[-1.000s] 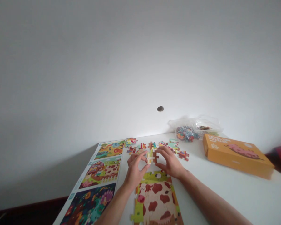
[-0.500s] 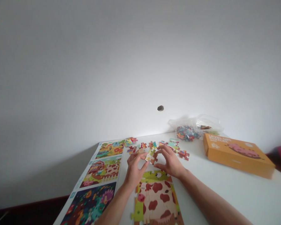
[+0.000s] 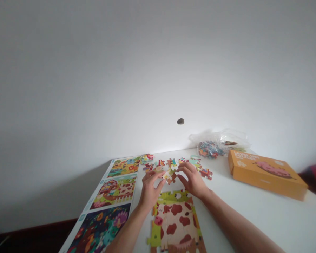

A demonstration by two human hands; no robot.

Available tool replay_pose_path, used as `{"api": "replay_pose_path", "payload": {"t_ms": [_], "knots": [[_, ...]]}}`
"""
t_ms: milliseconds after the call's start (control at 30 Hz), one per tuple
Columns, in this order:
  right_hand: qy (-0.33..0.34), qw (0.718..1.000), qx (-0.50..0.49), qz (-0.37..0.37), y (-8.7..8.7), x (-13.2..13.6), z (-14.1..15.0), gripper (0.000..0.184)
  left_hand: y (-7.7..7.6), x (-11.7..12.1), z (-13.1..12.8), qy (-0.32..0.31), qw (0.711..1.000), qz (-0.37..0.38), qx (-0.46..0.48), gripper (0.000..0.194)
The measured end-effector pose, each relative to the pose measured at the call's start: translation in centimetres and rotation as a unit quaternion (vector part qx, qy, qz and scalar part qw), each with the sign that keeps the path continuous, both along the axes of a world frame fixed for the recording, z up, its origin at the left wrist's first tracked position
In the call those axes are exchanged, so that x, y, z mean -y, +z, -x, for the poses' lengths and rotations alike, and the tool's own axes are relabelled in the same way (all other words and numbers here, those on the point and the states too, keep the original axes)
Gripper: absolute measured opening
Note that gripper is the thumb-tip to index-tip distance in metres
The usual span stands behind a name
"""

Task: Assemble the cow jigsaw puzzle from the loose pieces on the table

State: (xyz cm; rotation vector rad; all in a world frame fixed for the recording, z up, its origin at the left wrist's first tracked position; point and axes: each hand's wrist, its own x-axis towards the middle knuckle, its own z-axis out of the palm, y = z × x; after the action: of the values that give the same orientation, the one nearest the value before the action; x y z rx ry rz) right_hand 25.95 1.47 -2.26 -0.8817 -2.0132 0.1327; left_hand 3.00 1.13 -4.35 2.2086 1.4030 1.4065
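Between my hands, just above the table beyond the cow puzzle, is a small jigsaw puzzle piece (image 3: 169,176) with cream, green and brown on it; whether it is one piece or two joined is unclear. My left hand (image 3: 150,186) pinches its left edge between thumb and fingers. The thumb and fingertips of my right hand (image 3: 191,181) close on its right edge. Nearer to me lies the partly assembled cow puzzle (image 3: 177,221), showing a spotted cow, green grass and a sheep. Several loose puzzle pieces (image 3: 171,162) are scattered behind my hands.
A printed picture sheet (image 3: 94,200) with several scenes lies along the left side. At the right stands an orange puzzle box (image 3: 268,174). Clear plastic bags (image 3: 213,147) of pieces rest against the white wall (image 3: 147,88), which has a small hole (image 3: 180,121).
The piece between my hands has turned and tilted slightly. My right thumb has shifted up toward it, and both hands stay in nearly the same place.
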Motion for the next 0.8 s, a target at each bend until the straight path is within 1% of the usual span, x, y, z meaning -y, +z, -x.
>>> {"api": "replay_pose_path", "payload": {"t_ms": [167,400,533,667,800], "knots": [[-0.006,1.0,0.009,-0.001,-0.25,-0.25,-0.05,0.023,0.12,0.17,-0.04,-0.007,1.0,-0.002,-0.026,0.026],[-0.005,1.0,0.017,-0.012,-0.39,-0.29,-0.12,0.021,0.31,0.32,-0.02,-0.019,0.999,0.007,-0.028,0.025],[-0.014,0.999,0.027,-0.009,-0.29,-0.22,-0.26,0.017,0.25,0.19,0.02,-0.016,1.0,0.005,-0.004,0.021],[-0.019,0.999,0.029,-0.007,-0.29,-0.21,-0.29,0.015,0.22,0.12,0.18,-0.022,0.999,0.016,0.029,0.011],[-0.022,1.0,0.021,-0.005,-0.25,-0.21,-0.31,0.015,0.35,0.36,0.16,-0.039,0.999,0.016,0.007,0.01]]}}
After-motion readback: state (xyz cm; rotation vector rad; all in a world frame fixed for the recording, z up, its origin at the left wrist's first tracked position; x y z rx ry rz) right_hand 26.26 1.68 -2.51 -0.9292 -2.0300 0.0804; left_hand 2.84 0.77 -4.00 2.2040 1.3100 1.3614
